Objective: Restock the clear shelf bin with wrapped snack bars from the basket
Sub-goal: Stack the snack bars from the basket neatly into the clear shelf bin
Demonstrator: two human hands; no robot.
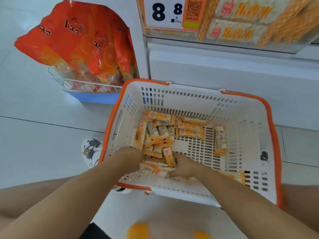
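The price label (164,13) on the clear shelf bin (241,37) reads "8 8", "500g".

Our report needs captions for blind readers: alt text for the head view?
Both hands, left hand and right hand, gather wrapped snack bars inside a white basket on the floor, below a clear shelf bin holding more.

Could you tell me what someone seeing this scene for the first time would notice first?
Most striking is the white basket with its orange rim on the floor, both hands deep in a heap of wrapped snack bars: left hand and right hand gathering them. Top right, the clear shelf bin holds similar bars behind a big price tag; a bright red bag stands upper left.
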